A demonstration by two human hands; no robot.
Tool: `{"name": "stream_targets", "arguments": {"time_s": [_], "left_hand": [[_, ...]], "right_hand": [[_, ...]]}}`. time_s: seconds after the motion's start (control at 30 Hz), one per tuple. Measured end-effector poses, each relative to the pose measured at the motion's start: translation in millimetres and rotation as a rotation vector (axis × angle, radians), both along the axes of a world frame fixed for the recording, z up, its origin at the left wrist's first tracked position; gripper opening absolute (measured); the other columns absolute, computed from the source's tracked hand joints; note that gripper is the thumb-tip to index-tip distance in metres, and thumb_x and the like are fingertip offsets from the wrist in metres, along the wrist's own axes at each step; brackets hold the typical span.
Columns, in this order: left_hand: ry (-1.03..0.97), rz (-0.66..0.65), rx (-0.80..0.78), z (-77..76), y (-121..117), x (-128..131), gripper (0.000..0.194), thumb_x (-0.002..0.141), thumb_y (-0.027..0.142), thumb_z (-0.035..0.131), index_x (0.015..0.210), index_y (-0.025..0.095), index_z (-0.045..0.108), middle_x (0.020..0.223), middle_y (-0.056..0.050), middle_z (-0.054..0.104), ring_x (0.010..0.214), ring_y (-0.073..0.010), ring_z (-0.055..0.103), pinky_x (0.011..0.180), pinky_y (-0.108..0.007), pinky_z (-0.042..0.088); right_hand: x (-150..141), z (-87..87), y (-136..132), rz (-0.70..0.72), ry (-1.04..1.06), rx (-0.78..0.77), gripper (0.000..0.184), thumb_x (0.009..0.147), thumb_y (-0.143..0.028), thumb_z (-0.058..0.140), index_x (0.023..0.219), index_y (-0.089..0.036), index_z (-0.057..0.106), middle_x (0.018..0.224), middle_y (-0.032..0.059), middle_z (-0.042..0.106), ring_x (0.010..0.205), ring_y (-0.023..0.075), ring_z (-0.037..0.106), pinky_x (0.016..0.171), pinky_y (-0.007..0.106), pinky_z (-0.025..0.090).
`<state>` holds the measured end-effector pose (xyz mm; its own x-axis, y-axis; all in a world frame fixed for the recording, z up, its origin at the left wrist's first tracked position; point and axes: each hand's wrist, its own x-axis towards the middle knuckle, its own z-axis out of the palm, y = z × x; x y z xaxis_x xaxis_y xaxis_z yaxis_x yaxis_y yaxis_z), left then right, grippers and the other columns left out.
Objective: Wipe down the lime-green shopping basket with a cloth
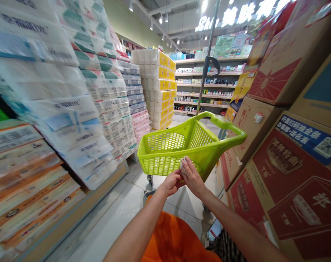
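Observation:
My left hand (pixel 171 183) and my right hand (pixel 191 176) meet low in the middle of the view, just in front of a lime-green plastic shopping cart basket (pixel 179 145). Between their fingers is a small white crumpled wad (pixel 184 163), possibly tissue, partly hidden by the fingers. Both hands pinch it. The hands overlap the basket's near end, and I cannot tell whether they touch it. The basket's mesh interior shows nothing inside, and its long green handle (pixel 231 127) angles toward the right.
Plastic-wrapped toilet paper packs (pixel 59 87) are stacked high on the left, with cardboard cartons (pixel 288 182) piled on the right. Between them runs a narrow tiled aisle (pixel 105 225). Store shelves (pixel 206 83) stand behind, and an orange garment (pixel 176 240) shows at the bottom.

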<state>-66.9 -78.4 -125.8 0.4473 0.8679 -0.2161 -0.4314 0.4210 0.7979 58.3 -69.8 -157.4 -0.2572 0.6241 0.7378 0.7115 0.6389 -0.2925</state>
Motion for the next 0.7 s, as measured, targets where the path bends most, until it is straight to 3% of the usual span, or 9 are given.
{"name": "stream_targets", "arguments": {"time_s": [0.07,0.13,0.27,0.37,0.47,0.6,0.7], "left_hand": [[0.047,0.018,0.016,-3.1,1,-9,0.058,0.047,-0.004,0.039,0.093,0.024,0.061,0.096,0.003,0.064,0.084,-0.0101,0.059,0.079,-0.029,0.048],[0.185,0.124,0.032,-10.9,3,-21,0.056,0.050,-0.004,0.041,0.094,0.024,0.061,0.100,0.001,0.064,0.087,-0.0115,0.060,0.078,-0.030,0.048],[0.574,0.507,0.019,-33.2,13,-62,0.044,0.064,0.002,0.047,0.103,0.020,0.057,0.109,-0.006,0.063,0.095,-0.0150,0.060,0.080,-0.030,0.046],[0.782,0.665,-0.022,-48.2,17,-102,0.043,0.068,0.002,0.047,0.108,0.014,0.053,0.111,-0.011,0.061,0.101,-0.0185,0.057,0.087,-0.031,0.043],[1.002,0.714,-0.024,-55.9,11,-134,0.041,0.068,0.000,0.045,0.108,0.009,0.053,0.113,-0.015,0.060,0.106,-0.0223,0.055,0.092,-0.033,0.040],[1.190,0.687,0.072,-50.0,1,-148,0.049,0.066,-0.002,0.044,0.112,0.012,0.052,0.124,-0.012,0.053,0.117,-0.0215,0.047,0.099,-0.033,0.033],[1.428,0.621,0.274,-38.9,2,-139,0.055,0.067,-0.003,0.041,0.119,0.012,0.048,0.132,-0.011,0.045,0.125,-0.0196,0.037,0.105,-0.034,0.025]], "right_hand": [[-4,-5.1,4,0.027,-0.068,0.038,0.050,0.085,-0.013,0.037,0.134,-0.019,0.032,0.141,0.0125,0.031,0.131,0.0206,0.026,0.103,0.041,0.036],[-14,-5.9,11,0.082,-0.146,0.075,0.051,0.084,-0.007,0.034,0.134,-0.019,0.032,0.139,0.0128,0.034,0.131,0.0199,0.026,0.100,0.040,0.040],[-61,20.8,36,0.147,-0.241,0.194,0.049,0.082,-0.002,0.033,0.128,-0.014,0.043,0.136,0.0136,0.039,0.133,0.0227,0.019,0.102,0.043,0.037],[-108,36.1,55,0.155,-0.288,0.273,0.042,0.084,-0.006,0.036,0.123,-0.014,0.048,0.134,0.0119,0.042,0.132,0.0261,0.021,0.104,0.047,0.033],[-135,12.1,60,0.211,-0.392,0.266,0.033,0.084,-0.010,0.041,0.114,-0.013,0.056,0.128,0.0113,0.050,0.127,0.0263,0.033,0.102,0.046,0.036],[-124,-42.0,49,0.268,-0.502,0.192,0.025,0.084,-0.012,0.043,0.099,-0.015,0.063,0.110,0.0086,0.063,0.118,0.0218,0.046,0.099,0.040,0.041],[-104,-42.8,48,0.275,-0.446,0.233,0.029,0.085,-0.013,0.042,0.109,-0.017,0.059,0.119,0.0075,0.058,0.124,0.0223,0.038,0.100,0.042,0.039]]}}
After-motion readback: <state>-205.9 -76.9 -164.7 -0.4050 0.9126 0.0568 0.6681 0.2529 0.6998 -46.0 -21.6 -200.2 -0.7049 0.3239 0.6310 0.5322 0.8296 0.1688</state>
